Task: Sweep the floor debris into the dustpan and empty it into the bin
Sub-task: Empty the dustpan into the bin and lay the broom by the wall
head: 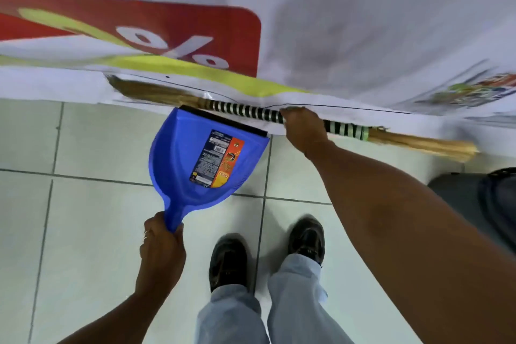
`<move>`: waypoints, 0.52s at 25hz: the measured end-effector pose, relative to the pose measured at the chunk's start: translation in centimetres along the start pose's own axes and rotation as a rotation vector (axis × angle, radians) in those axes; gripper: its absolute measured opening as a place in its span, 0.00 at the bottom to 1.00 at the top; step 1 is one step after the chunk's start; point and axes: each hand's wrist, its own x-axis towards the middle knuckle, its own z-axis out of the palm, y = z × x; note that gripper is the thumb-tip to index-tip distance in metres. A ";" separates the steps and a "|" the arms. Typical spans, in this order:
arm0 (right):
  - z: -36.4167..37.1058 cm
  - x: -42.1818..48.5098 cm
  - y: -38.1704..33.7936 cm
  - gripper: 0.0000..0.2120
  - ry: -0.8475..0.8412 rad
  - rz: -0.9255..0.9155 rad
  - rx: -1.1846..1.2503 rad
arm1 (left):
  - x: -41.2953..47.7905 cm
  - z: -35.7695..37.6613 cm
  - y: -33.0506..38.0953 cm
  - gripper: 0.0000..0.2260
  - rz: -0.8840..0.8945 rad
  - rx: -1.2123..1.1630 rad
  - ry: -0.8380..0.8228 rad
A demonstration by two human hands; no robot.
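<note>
A blue plastic dustpan (181, 159) with a printed label lies on the pale tiled floor, its black lip against the edge of a white banner. My left hand (160, 243) grips its handle from below. A grass broom (245, 110) with a black-and-white striped grip lies level across the banner's edge, its bristles fanning out to the left over the dustpan's lip. My right hand (303, 127) is closed around the striped grip. I cannot make out any debris in the dustpan or on the floor.
The white banner (349, 36) with a red and yellow percent sign covers the upper half of the view. A dark bin-like object (474, 198) sits at the right edge. My two dark shoes (265, 254) stand on the tiles below the dustpan.
</note>
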 end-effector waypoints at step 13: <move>2.9 -11.6 3.0 0.17 0.172 0.255 0.346 | -2.9 10.7 11.3 0.20 -0.116 0.056 -0.361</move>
